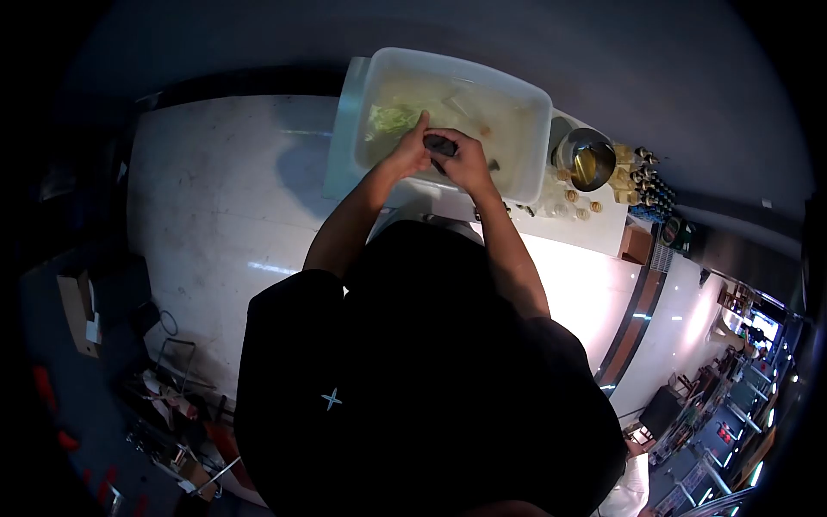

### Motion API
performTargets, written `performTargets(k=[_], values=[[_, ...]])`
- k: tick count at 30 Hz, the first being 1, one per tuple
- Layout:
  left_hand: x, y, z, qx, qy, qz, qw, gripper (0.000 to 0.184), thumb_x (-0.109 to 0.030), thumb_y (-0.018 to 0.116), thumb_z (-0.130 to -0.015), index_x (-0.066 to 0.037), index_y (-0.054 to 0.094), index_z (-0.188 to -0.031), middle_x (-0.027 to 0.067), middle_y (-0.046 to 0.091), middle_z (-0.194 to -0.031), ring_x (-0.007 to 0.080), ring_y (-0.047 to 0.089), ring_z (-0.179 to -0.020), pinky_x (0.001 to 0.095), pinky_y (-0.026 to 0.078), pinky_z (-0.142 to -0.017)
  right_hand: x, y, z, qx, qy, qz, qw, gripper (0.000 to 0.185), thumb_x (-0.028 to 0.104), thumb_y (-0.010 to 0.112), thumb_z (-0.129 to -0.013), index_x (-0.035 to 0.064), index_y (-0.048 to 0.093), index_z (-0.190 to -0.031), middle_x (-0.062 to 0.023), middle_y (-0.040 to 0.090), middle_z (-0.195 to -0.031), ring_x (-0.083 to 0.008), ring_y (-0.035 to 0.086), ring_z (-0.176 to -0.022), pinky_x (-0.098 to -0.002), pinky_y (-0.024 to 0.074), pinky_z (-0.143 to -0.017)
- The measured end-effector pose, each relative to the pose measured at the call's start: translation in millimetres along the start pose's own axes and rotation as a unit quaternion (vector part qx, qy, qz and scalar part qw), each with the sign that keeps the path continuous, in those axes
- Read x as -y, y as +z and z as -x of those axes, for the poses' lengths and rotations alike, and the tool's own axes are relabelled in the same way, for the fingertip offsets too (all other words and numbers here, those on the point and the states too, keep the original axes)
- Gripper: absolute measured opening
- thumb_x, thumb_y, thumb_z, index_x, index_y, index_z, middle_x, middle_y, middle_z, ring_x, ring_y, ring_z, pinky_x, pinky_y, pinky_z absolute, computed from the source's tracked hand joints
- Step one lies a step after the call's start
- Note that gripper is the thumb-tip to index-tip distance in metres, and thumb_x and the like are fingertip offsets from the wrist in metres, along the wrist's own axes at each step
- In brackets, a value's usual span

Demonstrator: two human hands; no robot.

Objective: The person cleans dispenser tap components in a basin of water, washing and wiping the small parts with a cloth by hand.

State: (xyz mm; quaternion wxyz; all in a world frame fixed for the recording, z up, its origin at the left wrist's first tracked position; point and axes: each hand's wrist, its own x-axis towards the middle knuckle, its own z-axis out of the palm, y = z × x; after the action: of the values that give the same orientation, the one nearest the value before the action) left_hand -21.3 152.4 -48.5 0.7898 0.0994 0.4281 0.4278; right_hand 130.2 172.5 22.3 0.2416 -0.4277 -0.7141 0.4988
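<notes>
A large translucent plastic tub (541, 146) of cloudy liquid stands in front of me. Over its near side, my left hand (410, 155) and my right hand (468, 161) meet around a small dark object (440, 145) whose kind I cannot make out. The right fingers curl over it from the right. From the left, my left hand presses against it with the thumb pointing up. Pale green shredded leaves (392, 119) float at the tub's left end. A small dark piece (494, 165) lies in the liquid to the right of my hands.
Right of the tub stands a round metal bowl (593, 164) with something yellowish inside. Several small round containers (582, 207) sit near it, and several bottles (655, 194) line up farther right. A teal surface (345, 155) shows beneath the tub's left side. A brown box (636, 245) is at the right.
</notes>
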Motion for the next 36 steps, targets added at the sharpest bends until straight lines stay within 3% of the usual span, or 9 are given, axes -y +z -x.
performTargets(k=[2, 6, 10, 17, 20, 23, 26, 29, 36], values=[[-2, 3, 0, -0.006, -0.008, 0.003, 1.0, 0.057, -0.072, 0.035, -0.095, -0.018, 0.047, -0.079, -0.007, 0.034, -0.055, 0.006, 0.026, -0.042, 0.0229, 0.02, -0.04, -3, 0, 1, -0.038, -0.031, 0.035, 0.998, 0.037, 0.017, 0.082, -0.077, 0.0032, 0.071, -0.109, -0.0124, 0.073, -0.093, -0.0187, 0.069, -0.084, -0.0298, 0.0524, -0.082], [-5, 24, 10, -0.047, 0.046, -0.038, 0.997, 0.056, -0.07, 0.035, -0.097, -0.018, 0.049, -0.081, -0.0069, 0.034, -0.058, 0.0049, 0.029, -0.048, 0.0225, 0.024, -0.045, 1, -2, 0, -0.142, 0.075, 0.006, 0.987, 0.036, 0.025, 0.082, -0.078, 0.0008, 0.072, -0.104, -0.0136, 0.073, -0.085, -0.0192, 0.069, -0.075, -0.0307, 0.0528, -0.073], [19, 0, -21, -0.095, 0.247, -0.256, 0.93, 0.055, -0.061, 0.035, -0.101, -0.012, 0.056, -0.089, -0.0023, 0.046, -0.068, 0.0091, 0.041, -0.056, 0.0266, 0.032, -0.049, -2, 5, -2, -0.166, 0.104, -0.009, 0.981, 0.038, 0.029, 0.08, -0.079, -0.0002, 0.071, -0.102, -0.0161, 0.072, -0.083, -0.0221, 0.07, -0.073, -0.0322, 0.0528, -0.07], [18, -2, -11, -0.099, 0.15, -0.169, 0.969, 0.046, -0.049, 0.036, -0.101, -0.011, 0.053, -0.08, -0.0016, 0.044, -0.063, 0.0112, 0.039, -0.05, 0.0277, 0.031, -0.046, -13, 7, -4, -0.083, 0.043, -0.013, 0.996, 0.029, 0.019, 0.076, -0.085, -0.0002, 0.068, -0.105, -0.0116, 0.072, -0.086, -0.0155, 0.066, -0.076, -0.0299, 0.0517, -0.075], [14, -5, -8, -0.061, 0.082, -0.11, 0.989, 0.043, -0.048, 0.037, -0.1, -0.014, 0.048, -0.076, -0.0031, 0.038, -0.059, 0.0103, 0.032, -0.045, 0.0269, 0.025, -0.043, -19, 3, -7, -0.064, -0.025, 0.021, 0.997, 0.026, 0.013, 0.073, -0.085, 0.0006, 0.068, -0.107, -0.013, 0.071, -0.092, -0.0202, 0.068, -0.083, -0.0315, 0.0522, -0.079], [11, -2, -5, -0.032, 0.063, -0.083, 0.994, 0.044, -0.048, 0.038, -0.099, -0.015, 0.044, -0.07, -0.0044, 0.033, -0.055, 0.0089, 0.027, -0.043, 0.0263, 0.021, -0.042, -12, -6, -5, -0.043, -0.083, 0.086, 0.992, 0.032, 0.008, 0.072, -0.079, 0.0017, 0.066, -0.11, -0.019, 0.069, -0.098, -0.0343, 0.067, -0.096, -0.0389, 0.0517, -0.086], [8, -8, -2, 0.007, 0.048, -0.102, 0.994, 0.047, -0.048, 0.038, -0.099, -0.015, 0.042, -0.066, -0.0046, 0.032, -0.054, 0.0083, 0.026, -0.043, 0.0267, 0.02, -0.041, -8, -13, -2, -0.032, -0.108, 0.142, 0.983, 0.034, 0.005, 0.071, -0.077, 0.0034, 0.066, -0.111, -0.0181, 0.068, -0.1, -0.036, 0.064, -0.102, -0.0415, 0.0503, -0.089], [6, -8, -4, 0.018, 0.031, -0.12, 0.992, 0.048, -0.048, 0.038, -0.099, -0.015, 0.042, -0.065, -0.0046, 0.032, -0.053, 0.0084, 0.026, -0.043, 0.0271, 0.019, -0.042, -2, -14, 3, -0.037, -0.093, 0.193, 0.976, 0.034, 0.005, 0.073, -0.077, 0.0041, 0.067, -0.11, -0.0179, 0.069, -0.102, -0.0343, 0.066, -0.1, -0.0406, 0.051, -0.088], [8, 14, 1, -0.048, 0.112, -0.066, 0.99, 0.047, -0.048, 0.039, -0.099, -0.009, 0.05, -0.073, -0.0045, 0.03, -0.052, 0.0088, 0.025, -0.041, 0.0262, 0.02, -0.039, -10, -19, 0, -0.027, 0.039, 0.012, 0.999, 0.033, 0.009, 0.075, -0.078, 0.0038, 0.068, -0.109, -0.0142, 0.07, -0.104, -0.0262, 0.068, -0.094, -0.0325, 0.0517, -0.085]])
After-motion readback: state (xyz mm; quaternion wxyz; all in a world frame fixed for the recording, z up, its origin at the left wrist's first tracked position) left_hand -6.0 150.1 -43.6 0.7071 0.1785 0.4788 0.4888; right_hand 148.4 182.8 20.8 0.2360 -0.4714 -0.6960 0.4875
